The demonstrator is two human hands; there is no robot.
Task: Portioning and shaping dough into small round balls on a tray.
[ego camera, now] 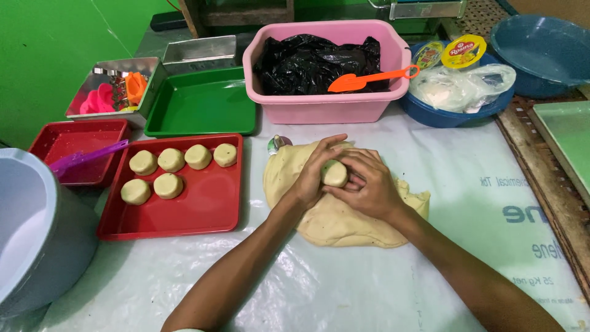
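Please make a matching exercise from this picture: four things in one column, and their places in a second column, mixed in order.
Things:
1. orange scoop
2. dough ball
3. six dough rounds
4. purple spatula

Places:
A. in the small red tray at the far left
B. between the left hand and the right hand, above the flat dough sheet
C. across the rim of the pink tub
D. in two rows on the large red tray

Pairs: 1-C, 2-B, 3-D, 4-A
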